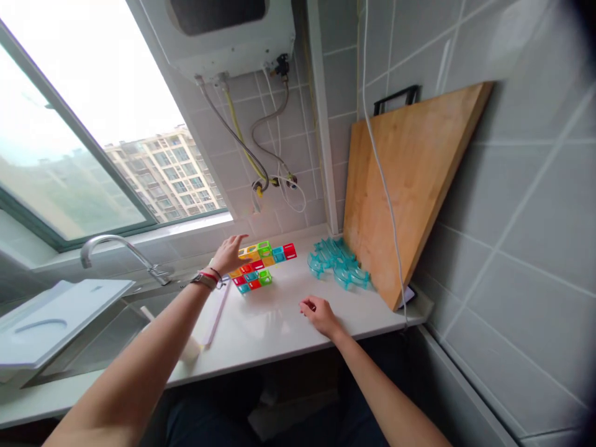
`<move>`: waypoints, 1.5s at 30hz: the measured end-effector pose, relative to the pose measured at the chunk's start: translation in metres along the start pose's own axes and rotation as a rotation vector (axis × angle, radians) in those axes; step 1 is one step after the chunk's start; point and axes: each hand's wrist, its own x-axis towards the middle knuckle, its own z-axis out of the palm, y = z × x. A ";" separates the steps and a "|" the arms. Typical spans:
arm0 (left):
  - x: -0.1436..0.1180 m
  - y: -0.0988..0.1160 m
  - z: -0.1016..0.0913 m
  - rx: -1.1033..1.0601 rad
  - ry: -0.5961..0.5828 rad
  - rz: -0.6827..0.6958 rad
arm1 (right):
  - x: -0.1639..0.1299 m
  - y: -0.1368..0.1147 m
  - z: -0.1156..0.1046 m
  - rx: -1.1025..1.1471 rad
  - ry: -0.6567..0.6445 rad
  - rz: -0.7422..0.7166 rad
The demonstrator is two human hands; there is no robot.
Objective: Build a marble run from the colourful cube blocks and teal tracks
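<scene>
My right hand (321, 315) is nearest to me, lying flat on the white counter (274, 329) with the fingers curled in loosely — it holds nothing. Past its fingertips there is a bare bit of counter, and then, farther off and a little to the right, a pile of see-through blue curved pieces (338, 264). My left hand (230, 253) is farther out, with a watch and bands (208, 279) on the wrist. Its fingers are spread open and stretched forward, and the tips touch the near end of a block tower (261, 267) made of little bright cubes — red, yellow, green, orange and blue. I cannot tell if the fingers pinch a cube or just rest on it. The tower stands right in front of those fingertips, well apart from my right hand. Just below my left wrist lies a thin pale strip (216, 313). Off to the left of that arm are a sink tap (118, 245) and a white board (56, 313). Beyond the blue pieces a wooden cutting board (410, 180) leans on the tiled wall (526, 205).
</scene>
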 end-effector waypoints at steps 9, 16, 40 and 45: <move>0.064 -0.024 0.007 0.091 -0.478 0.011 | -0.007 -0.018 -0.003 -0.036 -0.077 0.009; 0.074 -0.030 0.014 0.104 -0.489 -0.015 | -0.008 -0.026 -0.004 -0.127 -0.148 -0.025; 0.143 0.008 0.058 0.074 -0.411 0.027 | -0.006 -0.028 -0.003 -0.135 -0.137 -0.002; 0.151 0.000 0.062 0.059 -0.442 0.061 | -0.004 -0.029 -0.003 -0.146 -0.147 0.022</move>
